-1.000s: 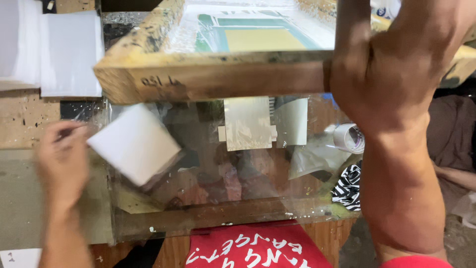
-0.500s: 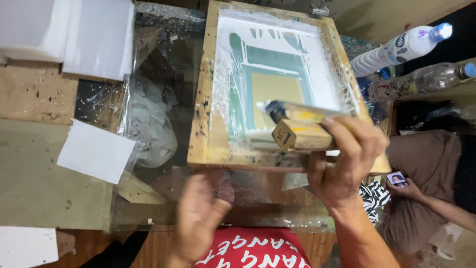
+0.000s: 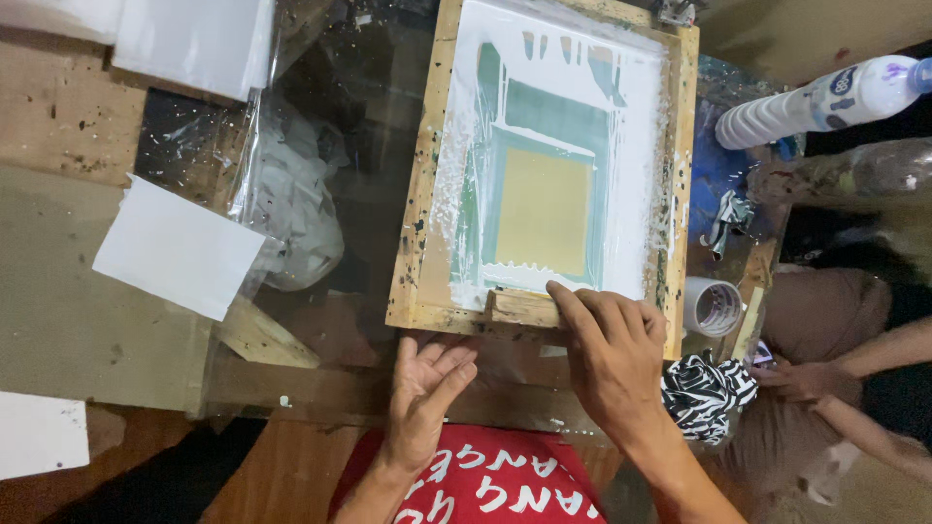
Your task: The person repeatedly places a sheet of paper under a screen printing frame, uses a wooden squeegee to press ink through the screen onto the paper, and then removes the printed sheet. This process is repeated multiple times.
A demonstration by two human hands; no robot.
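Note:
A wooden-framed printing screen (image 3: 419,194) lies flat on the glass tabletop, its mesh smeared with white ink around a green and yellow square. A wooden squeegee (image 3: 519,306) sits at the screen's near edge. My right hand (image 3: 612,359) grips it, with the fingers laid over its right end. My left hand (image 3: 427,388) rests open just below the frame's near rail, fingers apart and holding nothing. A white sheet (image 3: 180,247) lies on the table to the left, apart from both hands.
More white sheets (image 3: 194,39) are stacked at the back left. A crumpled plastic bag (image 3: 291,204) lies under the glass. A white bottle (image 3: 825,102), a tape roll (image 3: 714,306) and a striped cloth (image 3: 704,393) sit at the right. Another person's hand (image 3: 801,378) is there too.
The raised screen came down flat. My left hand let go of the white sheet and moved to the frame's near rail. My right hand drew the squeegee to the near edge.

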